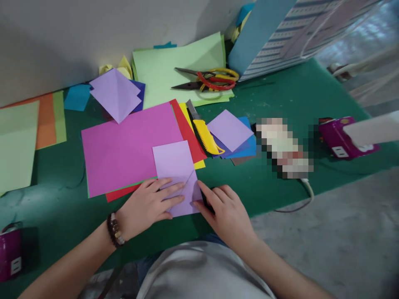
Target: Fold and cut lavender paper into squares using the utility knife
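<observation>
A lilac sheet of paper [174,160] lies near the table's front edge, partly over the magenta sheet [127,149]. A thin diagonal line shows on the lilac sheet. My left hand [152,201] rests flat on its lower left part, fingers stretched out. At the sheet's right edge, my right hand [222,203] has its thumb and forefinger on the paper, the other fingers curled. Red paper [190,137] and yellow paper [200,165] stick out from under the magenta sheet. A yellow-handled utility knife [205,135] lies just beyond, beside a lilac square [230,129] on blue sheets [249,143].
Two pairs of scissors [215,81] lie on pale green paper [162,66] at the back. Folded lilac paper [115,95] stands at back left. A pixelated object [283,147] with a cable and a purple box [335,139] are right. A blue-sided box [262,37] stands behind.
</observation>
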Demonstrator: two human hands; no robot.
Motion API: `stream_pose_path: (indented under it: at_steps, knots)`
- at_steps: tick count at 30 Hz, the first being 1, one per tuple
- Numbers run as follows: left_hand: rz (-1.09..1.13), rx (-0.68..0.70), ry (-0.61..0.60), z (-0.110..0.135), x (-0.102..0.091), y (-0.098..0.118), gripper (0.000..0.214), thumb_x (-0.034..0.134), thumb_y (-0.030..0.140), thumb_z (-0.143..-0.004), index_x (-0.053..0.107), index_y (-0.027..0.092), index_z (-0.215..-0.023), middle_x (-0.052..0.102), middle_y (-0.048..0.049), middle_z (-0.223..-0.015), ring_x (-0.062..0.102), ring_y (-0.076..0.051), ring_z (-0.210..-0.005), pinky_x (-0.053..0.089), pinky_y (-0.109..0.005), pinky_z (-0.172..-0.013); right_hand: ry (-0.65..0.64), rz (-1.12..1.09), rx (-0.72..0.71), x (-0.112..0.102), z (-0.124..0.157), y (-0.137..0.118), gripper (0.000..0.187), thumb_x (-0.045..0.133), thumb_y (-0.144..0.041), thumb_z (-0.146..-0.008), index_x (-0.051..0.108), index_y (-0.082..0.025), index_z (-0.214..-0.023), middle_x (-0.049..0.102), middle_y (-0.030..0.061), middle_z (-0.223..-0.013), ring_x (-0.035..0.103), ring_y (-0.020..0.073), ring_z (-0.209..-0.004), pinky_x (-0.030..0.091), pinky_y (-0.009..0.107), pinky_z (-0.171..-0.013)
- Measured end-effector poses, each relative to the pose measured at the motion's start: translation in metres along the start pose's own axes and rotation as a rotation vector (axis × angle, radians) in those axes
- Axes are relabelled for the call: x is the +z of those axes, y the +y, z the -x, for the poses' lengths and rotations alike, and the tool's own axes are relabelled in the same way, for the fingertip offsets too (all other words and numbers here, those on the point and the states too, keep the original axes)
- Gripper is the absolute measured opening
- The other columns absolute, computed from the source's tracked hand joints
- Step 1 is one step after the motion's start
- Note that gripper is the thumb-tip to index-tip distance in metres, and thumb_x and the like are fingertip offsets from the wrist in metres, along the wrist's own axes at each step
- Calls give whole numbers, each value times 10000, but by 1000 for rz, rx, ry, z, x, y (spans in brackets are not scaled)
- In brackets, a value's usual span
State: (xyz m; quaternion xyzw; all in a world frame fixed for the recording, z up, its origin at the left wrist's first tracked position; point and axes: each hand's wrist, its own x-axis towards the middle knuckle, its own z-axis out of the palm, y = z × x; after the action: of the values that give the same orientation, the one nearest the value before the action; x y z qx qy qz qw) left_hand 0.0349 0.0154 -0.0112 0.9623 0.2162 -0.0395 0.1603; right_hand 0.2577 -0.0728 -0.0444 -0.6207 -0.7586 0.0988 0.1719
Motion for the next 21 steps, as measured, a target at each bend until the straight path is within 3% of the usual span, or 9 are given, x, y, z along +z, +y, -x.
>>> stream_pose_path:
  at_steps: [7,13,21]
  knots:
    - [-41,14,-40,-6,-7,2,492,691,401,-816,544,322,-1280,505,32,-1423,450,-231,-1276,369,-360,-993,-6,9,-18,3,1,3,452,465,-374,-945,527,-85,-1288,601,77,-764,491,223,-750,430,381,-707]
    - [-87,13,-106,-11,-12,3,668,750,408,-756,478,264,-1349,505,10,-1425,458,-263,-1244,368,-375,-952,-29,39,-44,1,0,3,448,485,-348,-938,510,-102,-1312,559,59,-732,460,222,-738,403,366,-674]
    - [-118,23,-127,-14,-13,4,639,749,396,-765,492,265,-1336,477,4,-1447,439,-271,-1246,360,-376,-934,-38,58,-61,0,-2,3,437,490,-342,-939,530,-105,-1304,550,61,-734,434,214,-734,372,353,-661]
